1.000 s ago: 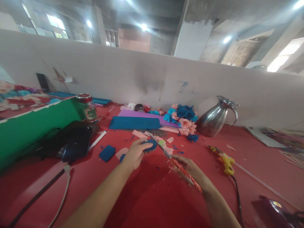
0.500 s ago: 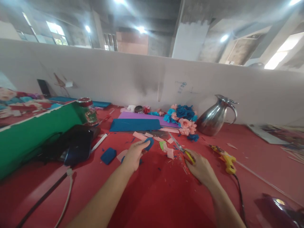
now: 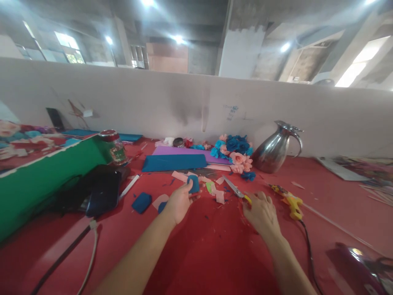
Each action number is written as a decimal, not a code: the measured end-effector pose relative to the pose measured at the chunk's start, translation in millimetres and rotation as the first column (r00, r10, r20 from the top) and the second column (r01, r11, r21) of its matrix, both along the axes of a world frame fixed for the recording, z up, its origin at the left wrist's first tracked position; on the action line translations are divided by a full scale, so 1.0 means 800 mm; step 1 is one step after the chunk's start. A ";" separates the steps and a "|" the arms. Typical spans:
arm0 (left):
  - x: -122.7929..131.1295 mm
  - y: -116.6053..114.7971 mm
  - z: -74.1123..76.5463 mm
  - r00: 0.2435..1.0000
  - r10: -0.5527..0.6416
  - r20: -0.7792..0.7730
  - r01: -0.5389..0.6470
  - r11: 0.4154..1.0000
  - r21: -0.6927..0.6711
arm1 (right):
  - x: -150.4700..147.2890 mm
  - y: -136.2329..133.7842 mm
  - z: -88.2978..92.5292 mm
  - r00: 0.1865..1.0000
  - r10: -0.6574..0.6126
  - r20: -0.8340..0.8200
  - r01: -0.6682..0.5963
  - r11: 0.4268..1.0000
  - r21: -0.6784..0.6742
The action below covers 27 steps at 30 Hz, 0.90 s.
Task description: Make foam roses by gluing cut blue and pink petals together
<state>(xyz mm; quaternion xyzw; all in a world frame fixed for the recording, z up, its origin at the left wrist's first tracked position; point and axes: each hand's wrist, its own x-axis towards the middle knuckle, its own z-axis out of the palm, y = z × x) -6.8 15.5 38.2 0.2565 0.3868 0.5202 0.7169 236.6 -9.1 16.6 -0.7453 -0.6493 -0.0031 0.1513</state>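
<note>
"What has the left hand (image 3: pixel 180 203) got?"

"A small blue piece (image 3: pixel 193 184), flat and matte with softly rounded corners, a little below the centre of the frame. The thumb presses across its face, pinching it."

"And the right hand (image 3: pixel 260 213)?"

"Well apart from the left one, palm down, in the lower half, right of centre. It's at the yellow handle of the scissors (image 3: pixel 234 189), whose slim metal blades point up and left. The hand hides most of that handle, so I can't tell whether it grips or only rests there."

"What lies around them?"

"Thin, papery pink scraps (image 3: pixel 219 197) and a small green scrap (image 3: pixel 210 187), on a smooth red table (image 3: pixel 215 262). An angular dark blue cutout (image 3: pixel 141 203) sits further left."

"Higher up?"

"A long, flat blue sheet (image 3: pixel 175 163) partly covers a purple sheet (image 3: pixel 172 151). Next to them is a bunch of ruffled flowers (image 3: pixel 238 149), blue and pink, then a shiny metal jug (image 3: pixel 272 151), broad below, narrow at the neck."

"That yellow thing at the right?"

"A glue gun (image 3: pixel 295 206), its dark cord trailing to the bottom edge."
</note>
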 end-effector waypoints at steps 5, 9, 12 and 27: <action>-0.011 0.016 -0.012 0.967 0.234 -0.104 -0.216 0.964 0.157 | -0.059 -0.016 -0.004 0.846 0.470 -0.249 -0.463 0.882 0.092; -0.035 0.032 -0.013 0.855 0.501 -0.132 -0.482 0.863 0.151 | -0.107 -0.031 -0.002 0.845 0.523 -0.114 -0.527 0.850 -0.007; -0.044 0.035 -0.009 0.823 0.552 -0.132 -0.534 0.832 0.148 | -0.116 -0.027 0.002 0.885 0.462 0.063 -0.454 0.884 -0.108; 0.001 0.004 -0.018 0.966 0.175 -0.192 -0.140 0.973 0.184 | -0.140 0.024 -0.007 0.391 0.273 -0.879 -0.331 0.933 0.143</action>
